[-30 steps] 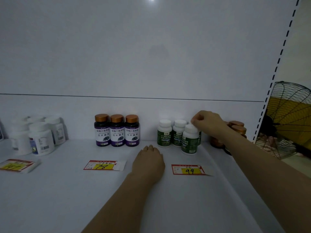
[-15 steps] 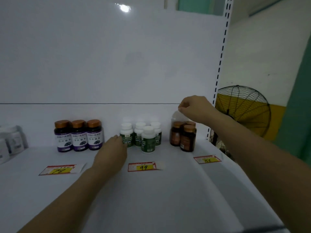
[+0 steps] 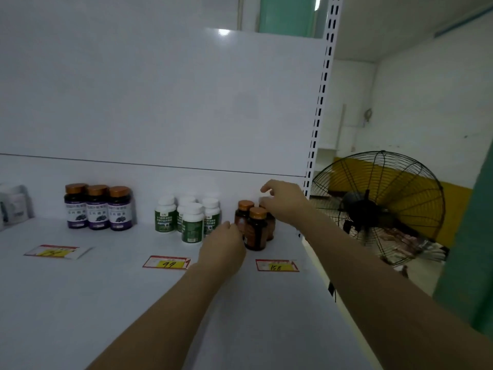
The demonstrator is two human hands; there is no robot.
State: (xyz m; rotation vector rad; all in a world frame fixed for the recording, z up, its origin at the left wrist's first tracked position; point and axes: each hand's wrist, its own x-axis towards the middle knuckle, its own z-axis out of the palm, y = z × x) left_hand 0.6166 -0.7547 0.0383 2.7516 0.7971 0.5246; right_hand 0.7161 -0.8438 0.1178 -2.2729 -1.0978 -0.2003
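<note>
Three brown bottles with copper caps [image 3: 256, 231] stand in a tight group at the right end of the white shelf [image 3: 133, 303]. My right hand [image 3: 284, 202] hovers over the back right bottle, fingers spread, the lower fingertips at its cap; that bottle is mostly hidden. My left hand [image 3: 224, 247] lies low on the shelf with its fingertips against the left brown bottle [image 3: 241, 218], holding nothing that I can see. To the left stand several white bottles with green labels [image 3: 190, 222] and three dark purple-labelled bottles [image 3: 97, 208].
Price tags lie flat on the shelf: "99" [image 3: 166, 263], one beside it below the brown bottles [image 3: 276, 265], another further left [image 3: 52, 252]. White containers [image 3: 14, 206] sit at the far left. The perforated shelf upright [image 3: 317, 129] marks the right end; a black floor fan [image 3: 378, 209] stands beyond.
The view has swung right. My right hand left the white bottles, rose, then dropped onto the brown bottles. My left hand slid right along the shelf to the brown bottles.
</note>
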